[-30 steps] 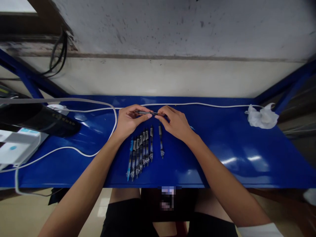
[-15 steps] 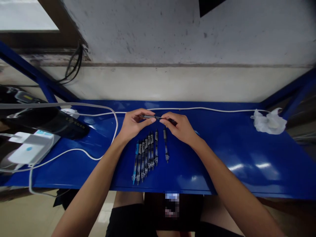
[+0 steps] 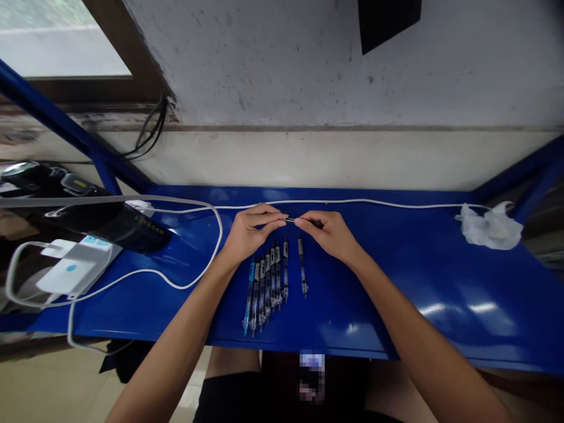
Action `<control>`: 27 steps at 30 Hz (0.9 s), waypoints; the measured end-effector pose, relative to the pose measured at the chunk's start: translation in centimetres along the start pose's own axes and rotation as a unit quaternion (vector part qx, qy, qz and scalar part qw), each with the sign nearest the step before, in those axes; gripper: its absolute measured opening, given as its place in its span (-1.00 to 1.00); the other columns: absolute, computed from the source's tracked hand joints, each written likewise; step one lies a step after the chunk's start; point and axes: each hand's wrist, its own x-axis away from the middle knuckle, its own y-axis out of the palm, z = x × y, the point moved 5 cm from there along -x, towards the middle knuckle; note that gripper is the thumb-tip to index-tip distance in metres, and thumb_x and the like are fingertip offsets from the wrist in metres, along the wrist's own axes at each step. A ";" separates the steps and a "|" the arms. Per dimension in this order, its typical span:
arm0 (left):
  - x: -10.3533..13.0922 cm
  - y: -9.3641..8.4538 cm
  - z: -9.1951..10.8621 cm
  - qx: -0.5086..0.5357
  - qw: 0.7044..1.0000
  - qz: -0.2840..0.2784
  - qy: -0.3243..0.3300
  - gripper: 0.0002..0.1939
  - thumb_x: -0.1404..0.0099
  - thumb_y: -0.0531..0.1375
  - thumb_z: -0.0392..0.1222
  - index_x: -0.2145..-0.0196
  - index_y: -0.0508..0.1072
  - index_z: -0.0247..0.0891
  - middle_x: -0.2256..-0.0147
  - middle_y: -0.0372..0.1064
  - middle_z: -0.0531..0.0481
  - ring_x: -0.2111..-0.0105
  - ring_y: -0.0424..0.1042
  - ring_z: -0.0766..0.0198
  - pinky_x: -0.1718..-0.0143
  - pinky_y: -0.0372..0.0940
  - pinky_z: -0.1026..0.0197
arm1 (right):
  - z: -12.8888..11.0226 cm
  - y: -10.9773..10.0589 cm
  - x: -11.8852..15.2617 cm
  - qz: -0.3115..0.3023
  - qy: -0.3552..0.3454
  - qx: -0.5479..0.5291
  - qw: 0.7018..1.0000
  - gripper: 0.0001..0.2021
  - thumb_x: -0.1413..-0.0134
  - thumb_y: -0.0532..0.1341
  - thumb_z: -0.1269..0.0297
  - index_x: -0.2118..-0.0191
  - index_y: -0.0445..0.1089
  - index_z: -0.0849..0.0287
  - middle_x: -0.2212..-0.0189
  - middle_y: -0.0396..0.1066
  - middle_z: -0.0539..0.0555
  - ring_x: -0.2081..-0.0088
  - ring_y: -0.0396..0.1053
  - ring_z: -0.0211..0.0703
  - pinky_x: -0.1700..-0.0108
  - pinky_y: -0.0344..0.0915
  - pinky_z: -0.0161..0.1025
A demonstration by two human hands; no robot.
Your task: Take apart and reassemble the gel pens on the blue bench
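Between my two hands a dark pen (image 3: 289, 220) lies level above the blue table. My left hand (image 3: 258, 229) pinches its left end, which the fingers mostly cover. The thumb and fingertips of my right hand (image 3: 324, 228) close on the other part, and a black end sticks out by the palm. Below the hands several clear pens with dark grips (image 3: 267, 282) lie side by side, with a blue pen (image 3: 249, 299) at their left. A single pen (image 3: 302, 267) lies a little apart on the right.
A black cylindrical object (image 3: 110, 220) and a white power strip (image 3: 73, 270) stand at the left of the blue table (image 3: 396, 252). White cable (image 3: 361, 201) runs along the back. Crumpled white plastic (image 3: 489, 226) lies at the right, and a wall rises behind.
The whole view has shifted, so the table sits slightly lower and further right. My hands are closer together, and less of the held pen shows between them.
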 end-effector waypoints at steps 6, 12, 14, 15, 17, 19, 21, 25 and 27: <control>-0.1 -0.1 -0.4 -0.031 0.999 -0.020 0.011 -0.79 -0.47 0.41 -0.07 -0.01 0.77 -0.03 0.06 0.70 -0.14 0.06 0.65 0.05 -0.10 0.51 -0.06 | 0.1 0.3 0.4 0.031 -0.088 0.069 0.993 -0.75 -0.54 0.25 0.07 0.05 0.66 0.05 0.12 0.69 0.10 0.15 0.62 -0.04 0.07 0.48 -0.10; 0.1 -0.1 -0.8 -0.038 0.998 -0.059 0.008 -0.76 -0.53 0.33 -0.08 -0.06 0.75 -0.02 0.06 0.69 -0.14 0.09 0.65 0.05 -0.02 0.51 -0.04 | -0.2 0.6 0.9 0.046 -0.156 0.143 0.976 -0.72 -0.58 0.20 0.12 0.01 0.67 0.04 0.10 0.70 0.14 0.09 0.64 0.01 -0.01 0.52 -0.01; 0.2 0.0 -0.5 -0.042 0.997 -0.054 0.024 -0.77 -0.54 0.32 -0.11 -0.05 0.76 -0.01 0.09 0.68 -0.13 0.11 0.64 0.07 0.01 0.50 -0.02 | -0.3 0.4 0.7 0.050 -0.128 0.106 0.985 -0.74 -0.55 0.24 0.12 0.07 0.68 0.05 0.17 0.71 0.11 0.19 0.64 -0.03 0.07 0.51 -0.06; 0.2 0.0 -0.3 -0.045 0.997 -0.049 0.037 -0.77 -0.54 0.32 -0.13 -0.05 0.76 -0.01 0.10 0.68 -0.13 0.11 0.64 0.07 0.02 0.49 -0.01 | -0.3 0.2 0.6 0.050 -0.105 0.083 0.990 -0.75 -0.52 0.26 0.11 0.11 0.68 0.05 0.20 0.71 0.09 0.23 0.63 -0.05 0.12 0.49 -0.09; 0.2 0.0 0.0 -0.054 0.996 -0.037 0.067 -0.77 -0.55 0.32 -0.17 -0.06 0.76 0.00 0.11 0.68 -0.11 0.10 0.62 0.08 0.01 0.48 -0.01 | -0.2 -0.1 0.4 0.050 -0.051 0.038 0.997 -0.77 -0.46 0.32 0.09 0.16 0.69 0.05 0.25 0.71 0.05 0.30 0.60 -0.08 0.23 0.43 -0.14; 0.3 0.1 0.3 -0.064 0.993 -0.024 0.094 -0.75 -0.56 0.31 -0.21 -0.07 0.75 0.00 0.11 0.68 -0.10 0.11 0.61 0.09 0.02 0.47 -0.02 | 0.0 -0.4 0.2 0.047 -0.005 -0.003 0.999 -0.75 -0.40 0.36 0.05 0.22 0.69 0.06 0.31 0.70 0.04 0.35 0.56 -0.10 0.30 0.36 -0.17; 0.4 0.3 0.4 -0.072 0.991 -0.011 0.110 -0.75 -0.57 0.30 -0.22 -0.07 0.74 -0.01 0.10 0.68 -0.10 0.11 0.61 0.10 0.02 0.48 -0.03 | 0.2 -0.5 0.1 0.041 0.029 -0.052 0.997 -0.73 -0.36 0.38 0.00 0.26 0.68 0.08 0.42 0.63 0.02 0.44 0.47 -0.15 0.35 0.31 -0.18; 0.4 0.2 0.6 -0.071 0.991 0.016 0.113 -0.77 -0.55 0.34 -0.16 -0.09 0.72 -0.03 0.06 0.68 -0.09 0.09 0.64 0.11 0.00 0.54 -0.05 | 1.1 -0.3 -0.1 0.063 0.083 -0.207 0.973 -0.71 -0.21 0.50 -0.06 0.24 0.64 0.06 0.55 0.50 -0.04 0.55 0.34 -0.21 0.43 0.27 -0.18; 0.2 0.0 0.7 -0.074 0.991 0.030 0.106 -0.68 -0.54 0.36 -0.13 -0.20 0.65 -0.03 -0.01 0.67 -0.11 0.01 0.64 0.09 -0.08 0.54 -0.08 | 1.5 -0.6 -0.3 0.115 0.088 -0.286 0.947 -0.71 -0.12 0.57 -0.04 0.25 0.62 0.03 0.51 0.50 -0.04 0.52 0.32 -0.22 0.42 0.28 -0.19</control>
